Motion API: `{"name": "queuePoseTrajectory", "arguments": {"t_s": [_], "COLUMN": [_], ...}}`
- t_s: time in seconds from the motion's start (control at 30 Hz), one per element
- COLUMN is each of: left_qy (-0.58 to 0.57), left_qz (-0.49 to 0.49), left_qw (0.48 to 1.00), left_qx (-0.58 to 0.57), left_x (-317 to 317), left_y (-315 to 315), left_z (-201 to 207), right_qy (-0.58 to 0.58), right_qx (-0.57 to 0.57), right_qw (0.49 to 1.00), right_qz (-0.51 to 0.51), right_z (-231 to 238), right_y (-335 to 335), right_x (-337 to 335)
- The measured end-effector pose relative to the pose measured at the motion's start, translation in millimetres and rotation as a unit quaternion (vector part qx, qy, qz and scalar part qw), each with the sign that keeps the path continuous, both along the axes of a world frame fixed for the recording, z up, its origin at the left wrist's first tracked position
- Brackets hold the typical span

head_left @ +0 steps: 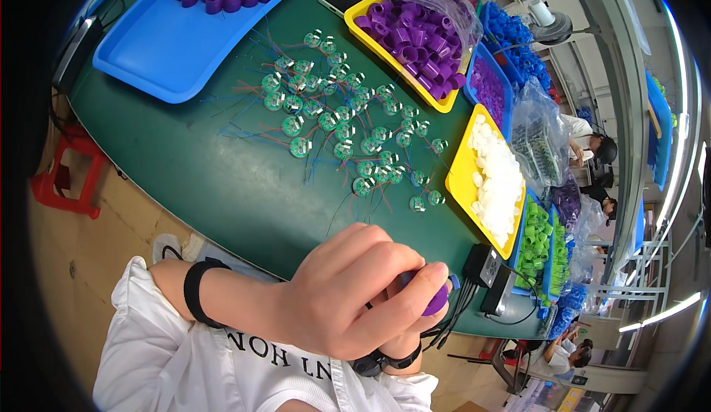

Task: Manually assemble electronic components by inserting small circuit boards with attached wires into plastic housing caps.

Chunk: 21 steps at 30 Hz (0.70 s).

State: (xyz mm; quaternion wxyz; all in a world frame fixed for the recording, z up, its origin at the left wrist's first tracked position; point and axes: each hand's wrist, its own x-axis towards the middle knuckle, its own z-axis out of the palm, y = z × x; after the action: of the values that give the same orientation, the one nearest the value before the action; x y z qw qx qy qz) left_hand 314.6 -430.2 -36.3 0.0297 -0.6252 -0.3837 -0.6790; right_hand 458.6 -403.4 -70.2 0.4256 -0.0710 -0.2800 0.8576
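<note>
Your fingers (404, 275) on the left hand (348, 297) curl tight around a small purple cap (437, 301), held near you above the near edge of the green worktop (222, 182). Your right hand (404, 338) sits beneath, mostly hidden, so its grip cannot be told. Small round circuit boards (348, 127) with thin wires lie scattered farther out.

The single view sat on my head, left of its twin, and looked steeply down over my chest onto the green worktop (222, 182). My hands came very close at the lower edge; the trays lay farther off. Its fisheye lens bent the worktop's edge toward the rim.
</note>
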Motion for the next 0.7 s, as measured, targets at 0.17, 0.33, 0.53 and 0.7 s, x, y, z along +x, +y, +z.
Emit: {"name": "queuePoseTrajectory", "arguments": {"t_s": [0.17, 0.33, 0.53, 0.7], "left_qy": [0.023, -0.078, -0.525, -0.499], "left_qz": [-0.015, -0.156, -0.502, -0.582], "left_qw": [0.999, 0.957, 0.543, 0.422], "left_qx": [-0.026, -0.233, -0.421, -0.484], "left_x": [-4, -30, -42, -32], "left_y": [-1, 3, 3, -1], "left_z": [0, 0, -9, -15], "right_qy": [0.004, -0.250, -0.403, 0.079], "right_qx": [0.059, 0.021, 0.280, 0.302], "right_qw": [0.995, 0.967, 0.856, 0.917], "right_qz": [-0.076, 0.031, -0.164, -0.248], "right_z": [-10, 51, 85, 127], "right_y": [0, 12, -4, 6], "right_x": [-3, 0, 26, 15]}}
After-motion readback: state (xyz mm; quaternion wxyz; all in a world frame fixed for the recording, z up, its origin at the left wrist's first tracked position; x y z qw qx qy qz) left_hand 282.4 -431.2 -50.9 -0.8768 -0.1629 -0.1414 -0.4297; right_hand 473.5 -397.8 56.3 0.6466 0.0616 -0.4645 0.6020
